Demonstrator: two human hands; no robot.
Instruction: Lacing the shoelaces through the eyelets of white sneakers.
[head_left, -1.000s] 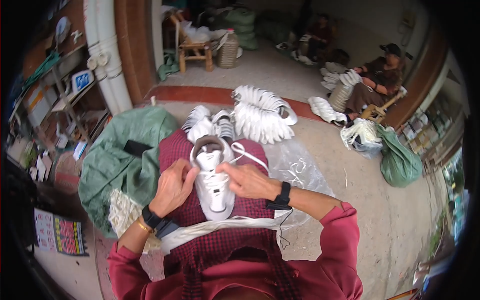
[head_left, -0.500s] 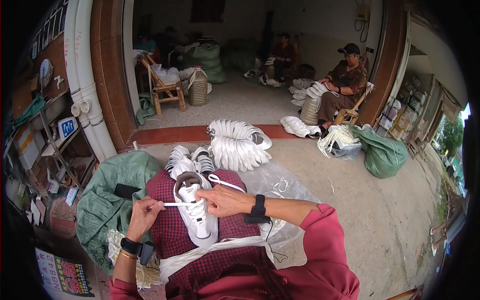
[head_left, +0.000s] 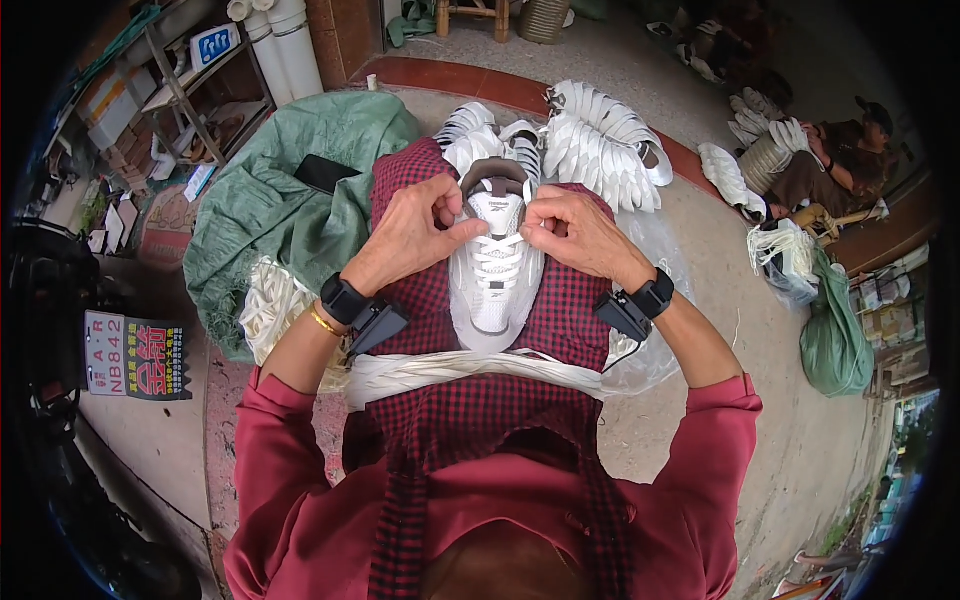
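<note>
A white sneaker (head_left: 490, 312) with a brown-grey collar lies on my lap, its toe toward me. White shoelace (head_left: 497, 262) crosses its tongue in several rows. My left hand (head_left: 422, 222) is closed at the left side of the top eyelets, thumb and fingers pinching the lace. Opposite it, my right hand (head_left: 582, 236) pinches the lace at the right side. The lace ends are mostly hidden by my fingers. A bundle of white laces (head_left: 470, 376) lies across my checked apron (head_left: 440, 415). More white shoe uppers (head_left: 468, 135) rest just beyond the sneaker.
A row of nested white shoe uppers (head_left: 610, 150) sits ahead on clear plastic. At left, a green sack (head_left: 270, 235) carries a dark phone (head_left: 325, 174), with loose laces (head_left: 272, 300) beside it. Another person (head_left: 850, 160) sits far right, near a second green sack (head_left: 835, 340).
My left hand has moved in from the left, where it held a lace stretched out, to the sneaker's top eyelets. My right hand has shifted to the sneaker's right side. The view has tilted down.
</note>
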